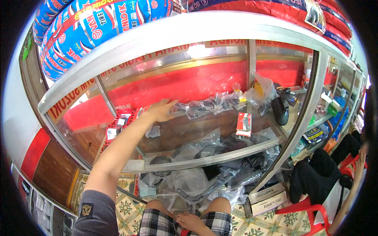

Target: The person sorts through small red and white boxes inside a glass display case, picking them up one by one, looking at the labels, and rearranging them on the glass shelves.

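My left hand (162,110) reaches into a glass display case, fingers spread, at the left end of a row of small parts in clear plastic bags (206,105) on the wooden shelf. Nothing shows in its grasp, though its underside is hidden. Just below it lies a small clear bag (153,131). Red patterned packets (122,118) lie to its left, partly behind my forearm. A red and white box (244,124) stands on the right of the shelf. My right hand (189,221) rests in my lap between my knees; whether it holds anything cannot be told.
Wrapped tires in blue (97,26) and red (265,20) packaging sit on the case's top. An aluminium shelf edge (206,160) crosses before me, with bagged parts (192,180) below. Cardboard boxes (268,203) lie on the tiled floor. People sit on red plastic chairs (307,211) at the right.
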The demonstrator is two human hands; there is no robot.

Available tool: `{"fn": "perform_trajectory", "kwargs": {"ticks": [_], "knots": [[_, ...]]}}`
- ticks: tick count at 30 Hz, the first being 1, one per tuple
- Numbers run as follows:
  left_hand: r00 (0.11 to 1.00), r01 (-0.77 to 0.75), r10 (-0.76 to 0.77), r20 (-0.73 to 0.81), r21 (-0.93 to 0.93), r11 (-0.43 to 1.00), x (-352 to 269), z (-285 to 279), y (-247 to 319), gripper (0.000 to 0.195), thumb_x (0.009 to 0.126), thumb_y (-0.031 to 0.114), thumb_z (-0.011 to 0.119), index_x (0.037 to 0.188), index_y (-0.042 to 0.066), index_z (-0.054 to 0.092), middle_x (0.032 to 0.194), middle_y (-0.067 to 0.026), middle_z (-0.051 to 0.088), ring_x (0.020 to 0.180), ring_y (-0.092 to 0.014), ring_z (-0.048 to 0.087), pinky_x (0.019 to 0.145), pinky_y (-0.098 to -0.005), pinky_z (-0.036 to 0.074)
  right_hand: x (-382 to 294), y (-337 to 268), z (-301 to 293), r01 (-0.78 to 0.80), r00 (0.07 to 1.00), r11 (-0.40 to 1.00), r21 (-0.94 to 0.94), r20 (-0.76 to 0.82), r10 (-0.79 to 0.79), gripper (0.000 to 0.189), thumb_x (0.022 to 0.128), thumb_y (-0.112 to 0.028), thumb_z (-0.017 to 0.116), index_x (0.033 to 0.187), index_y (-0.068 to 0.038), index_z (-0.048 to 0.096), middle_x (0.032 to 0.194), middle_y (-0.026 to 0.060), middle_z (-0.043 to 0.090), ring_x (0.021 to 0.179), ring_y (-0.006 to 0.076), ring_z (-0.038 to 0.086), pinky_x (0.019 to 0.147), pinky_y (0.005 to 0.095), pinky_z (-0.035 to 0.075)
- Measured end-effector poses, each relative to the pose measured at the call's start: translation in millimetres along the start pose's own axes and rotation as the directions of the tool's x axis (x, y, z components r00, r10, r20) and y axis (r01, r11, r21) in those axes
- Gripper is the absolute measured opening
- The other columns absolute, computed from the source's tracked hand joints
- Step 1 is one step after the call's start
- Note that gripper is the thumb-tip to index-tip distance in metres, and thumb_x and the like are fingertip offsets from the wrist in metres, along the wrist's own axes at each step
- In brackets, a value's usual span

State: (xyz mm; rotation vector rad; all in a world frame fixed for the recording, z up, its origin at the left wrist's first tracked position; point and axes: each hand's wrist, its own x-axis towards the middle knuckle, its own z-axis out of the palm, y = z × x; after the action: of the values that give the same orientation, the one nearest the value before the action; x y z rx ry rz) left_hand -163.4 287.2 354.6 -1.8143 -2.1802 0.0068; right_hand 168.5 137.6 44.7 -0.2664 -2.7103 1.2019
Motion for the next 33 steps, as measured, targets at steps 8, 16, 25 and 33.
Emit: {"fn": "perform_trajectory", "kwargs": {"ticks": [8, 16, 25, 33], "knots": [[0.778, -0.601, 0.545, -0.312, -0.119, 0.790, 30, -2, 184, 0.034, 0.079, 0.024, 0.059, 0.109, 0.009, 0.051, 0.113, -0.0144, 0.051, 0.100, -0.032, 0.054, 0.085, -0.0414, 0.046, 4, 18, 21, 0.009, 0.999, 1.000, -0.016, 0.039, -0.008, 0.033, 0.086, -0.038, 0.050, 0.106, -0.012, 0.055, 0.091, 0.0136, 0.063, 0.081, 0.0345, 0.061, 0.067, 0.0437, 0.049], [0.783, -0.570, 0.512, -0.353, -0.077, 0.818, 11, 13, 198, 0.022, 0.082, 0.021, 0.056, 0.099, 0.007, 0.055, 0.109, -0.0086, 0.058, 0.099, -0.026, 0.057, 0.080, -0.0387, 0.046, 7, 8, 7, 0.043, 0.999, 0.998, 0.035, -0.017, -0.042, 0.034, 0.085, -0.036, 0.053, 0.106, -0.011, 0.055, 0.092, 0.0140, 0.063, 0.081, 0.0342, 0.061, 0.068, 0.0442, 0.049], [0.924, -0.367, 0.010, -0.383, -0.875, 0.316, -198, -23, 149, 0.012, 0.085, -0.001, 0.052, 0.096, 0.001, 0.056, 0.095, -0.0118, 0.065, 0.090, -0.021, 0.062, 0.079, -0.0322, 0.048, 8, 8, -10, -0.012, 0.998, 0.999, 0.037, 0.061, 0.010, 0.037, 0.089, -0.038, 0.046, 0.111, -0.009, 0.053, 0.096, 0.0182, 0.062, 0.085, 0.0379, 0.060, 0.074, 0.0446, 0.049], [0.943, 0.289, -0.258, 0.210, -0.901, 0.322, -355, 98, 160, 0.011, 0.091, 0.010, 0.050, 0.095, 0.002, 0.058, 0.090, -0.0054, 0.062, 0.081, -0.009, 0.057, 0.069, -0.0245, 0.047, 9, 10, 37, -0.391, 0.919, 0.142, 0.910, 0.393, 0.012, 0.055, 0.088, -0.051, 0.044, 0.119, -0.006, 0.050, 0.103, 0.0118, 0.060, 0.083, 0.0200, 0.061, 0.073, 0.0300, 0.050]]}}
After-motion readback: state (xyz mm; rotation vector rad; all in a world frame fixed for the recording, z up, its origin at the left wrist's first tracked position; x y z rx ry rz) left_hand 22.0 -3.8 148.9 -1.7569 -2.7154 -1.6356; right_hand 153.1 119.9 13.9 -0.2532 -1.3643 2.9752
